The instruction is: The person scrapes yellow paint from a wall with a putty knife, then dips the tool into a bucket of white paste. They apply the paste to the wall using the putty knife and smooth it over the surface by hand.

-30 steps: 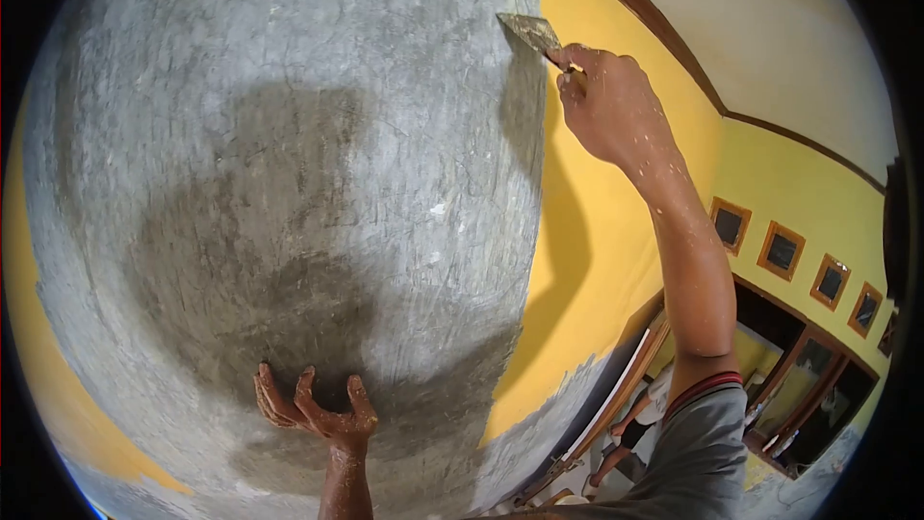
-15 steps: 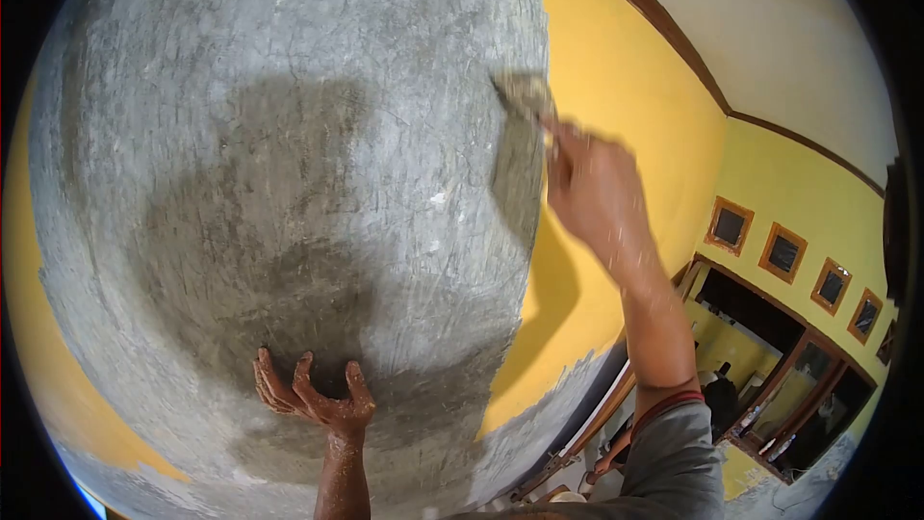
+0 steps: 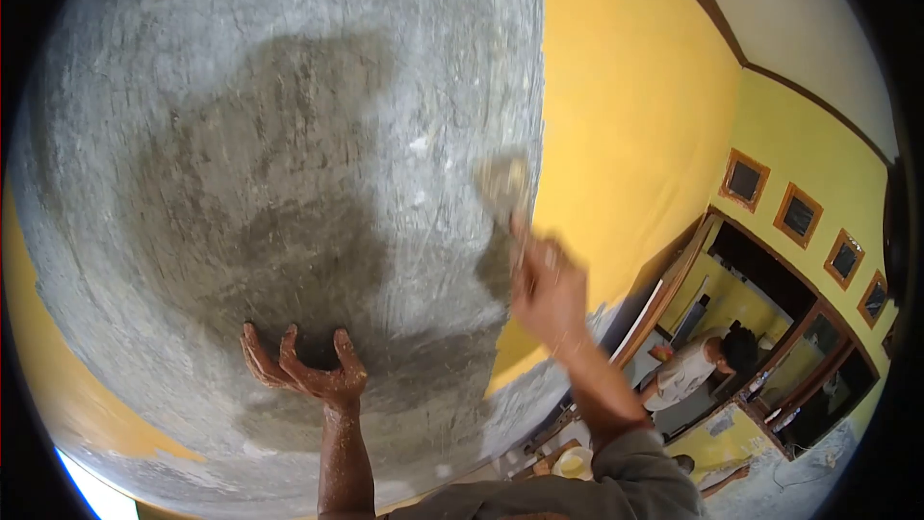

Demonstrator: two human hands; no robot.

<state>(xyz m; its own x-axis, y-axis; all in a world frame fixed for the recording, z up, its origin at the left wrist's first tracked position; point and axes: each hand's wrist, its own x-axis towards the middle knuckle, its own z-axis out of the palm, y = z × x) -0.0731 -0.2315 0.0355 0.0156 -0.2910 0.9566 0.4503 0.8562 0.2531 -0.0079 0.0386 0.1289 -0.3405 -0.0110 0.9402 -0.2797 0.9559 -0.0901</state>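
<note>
My right hand (image 3: 551,297) is wrapped round the handle of a scraper (image 3: 504,185). Motion blurs its wide blade, which is at the bare grey wall (image 3: 423,58) just left of the yellow paint (image 3: 635,116). Lower down, my left hand (image 3: 313,368) holds nothing; its fingers are spread and bent, with the tips at the wall. Pale flecks coat its skin. My shadow darkens much of the grey surface above it.
A person (image 3: 688,371) is by a brown-framed doorway (image 3: 780,270) at the right, and another person's arm (image 3: 727,477) shows lower down. A pale bucket (image 3: 573,463) is on the floor. Small framed openings (image 3: 799,215) line the green-yellow wall.
My right hand and the scraper have moved down and to the left along the paint's edge. My left hand has barely shifted. The person by the doorway has come into fuller view.
</note>
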